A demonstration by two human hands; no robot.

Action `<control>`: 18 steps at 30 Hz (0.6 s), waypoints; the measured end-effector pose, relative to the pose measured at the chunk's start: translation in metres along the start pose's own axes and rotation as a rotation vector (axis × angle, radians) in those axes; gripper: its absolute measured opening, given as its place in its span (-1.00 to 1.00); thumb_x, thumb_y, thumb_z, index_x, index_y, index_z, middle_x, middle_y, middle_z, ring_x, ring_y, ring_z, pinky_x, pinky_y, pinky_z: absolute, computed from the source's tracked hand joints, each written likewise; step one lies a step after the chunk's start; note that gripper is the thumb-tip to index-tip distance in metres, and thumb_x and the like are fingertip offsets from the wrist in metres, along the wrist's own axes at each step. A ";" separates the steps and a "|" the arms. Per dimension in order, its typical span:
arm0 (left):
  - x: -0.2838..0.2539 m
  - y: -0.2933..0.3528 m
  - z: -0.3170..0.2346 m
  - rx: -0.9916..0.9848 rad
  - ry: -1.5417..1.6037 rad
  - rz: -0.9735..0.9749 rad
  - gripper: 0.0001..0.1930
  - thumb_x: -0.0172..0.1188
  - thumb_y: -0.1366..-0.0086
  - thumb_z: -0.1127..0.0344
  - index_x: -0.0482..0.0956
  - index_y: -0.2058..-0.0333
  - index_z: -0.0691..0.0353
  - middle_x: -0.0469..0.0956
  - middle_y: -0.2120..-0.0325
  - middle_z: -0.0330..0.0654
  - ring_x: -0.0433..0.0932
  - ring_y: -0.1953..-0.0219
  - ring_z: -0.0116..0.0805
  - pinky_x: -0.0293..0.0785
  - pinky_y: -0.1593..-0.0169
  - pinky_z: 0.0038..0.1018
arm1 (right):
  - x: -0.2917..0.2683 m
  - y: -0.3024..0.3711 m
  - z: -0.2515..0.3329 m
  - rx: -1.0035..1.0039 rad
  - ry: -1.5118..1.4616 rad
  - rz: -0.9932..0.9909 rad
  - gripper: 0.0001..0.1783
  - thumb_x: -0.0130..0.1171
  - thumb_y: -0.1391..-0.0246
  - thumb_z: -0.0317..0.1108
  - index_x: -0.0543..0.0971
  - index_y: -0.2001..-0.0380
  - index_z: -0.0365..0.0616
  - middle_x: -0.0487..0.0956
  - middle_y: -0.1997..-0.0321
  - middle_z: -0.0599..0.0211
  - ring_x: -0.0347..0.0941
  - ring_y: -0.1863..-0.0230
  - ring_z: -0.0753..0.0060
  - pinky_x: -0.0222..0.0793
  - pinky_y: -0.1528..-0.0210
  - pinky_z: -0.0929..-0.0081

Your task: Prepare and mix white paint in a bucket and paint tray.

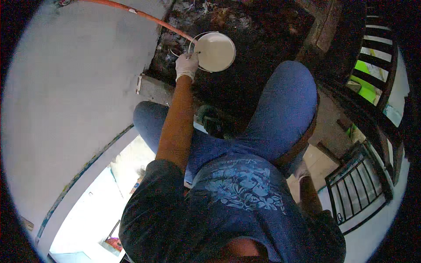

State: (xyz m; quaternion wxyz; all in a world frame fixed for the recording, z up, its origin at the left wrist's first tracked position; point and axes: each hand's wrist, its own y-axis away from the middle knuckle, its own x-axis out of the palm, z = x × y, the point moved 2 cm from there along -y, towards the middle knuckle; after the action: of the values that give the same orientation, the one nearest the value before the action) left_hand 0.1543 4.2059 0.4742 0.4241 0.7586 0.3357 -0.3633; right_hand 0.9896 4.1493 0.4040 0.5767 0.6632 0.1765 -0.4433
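Left hand (187, 65), gloved, is being closed around the wire handle of a white bucket (215, 51) at far centre, beside an orange pipe (144, 16). Bucket is being held above dark ground; its contents cannot be told. Right hand (302, 172) is being kept near right, its fingers obscured.

The gloved left hand (187, 65) grips the wire handle of a white bucket (215, 51) on a dark, stained ledge (254, 30); an orange pipe (144, 16) crosses the grey wall (70, 87)
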 end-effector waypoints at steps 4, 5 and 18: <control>-0.017 -0.005 0.016 -0.041 -0.002 0.060 -0.55 0.13 -0.07 0.00 0.62 0.21 0.26 0.57 0.26 0.16 0.52 0.09 0.06 0.43 0.02 -0.24 | -0.008 -0.039 0.029 -0.004 -0.086 -0.007 -0.33 -0.03 -0.18 0.06 0.27 -0.18 -0.21 0.48 -0.02 0.07 0.40 -0.02 0.17 0.37 -0.03 0.20; -0.017 -0.004 0.014 -0.006 -0.019 0.074 -0.55 0.14 -0.07 0.00 0.63 0.21 0.26 0.57 0.25 0.15 0.53 0.10 0.06 0.44 0.03 -0.25 | -0.008 -0.039 0.029 0.006 -0.100 0.000 -0.34 -0.03 -0.18 0.06 0.28 -0.18 -0.21 0.48 -0.02 0.07 0.40 -0.01 0.17 0.38 -0.03 0.20; -0.011 -0.002 0.010 0.023 -0.086 0.043 -0.59 0.18 -0.08 -0.01 0.62 0.32 0.26 0.62 0.39 0.02 0.61 0.27 -0.06 0.47 0.16 -0.26 | -0.029 -0.054 0.025 0.091 -0.308 0.091 -0.40 -0.02 -0.19 0.01 0.32 -0.12 -0.22 0.50 0.03 0.06 0.42 0.04 0.16 0.39 0.03 0.20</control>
State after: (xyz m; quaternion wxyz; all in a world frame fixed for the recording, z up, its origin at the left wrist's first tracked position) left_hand 0.1445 4.1958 0.4788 0.4371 0.7541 0.2967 -0.3902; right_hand 0.9239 4.1493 0.3957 0.5858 0.6201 0.0355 -0.5206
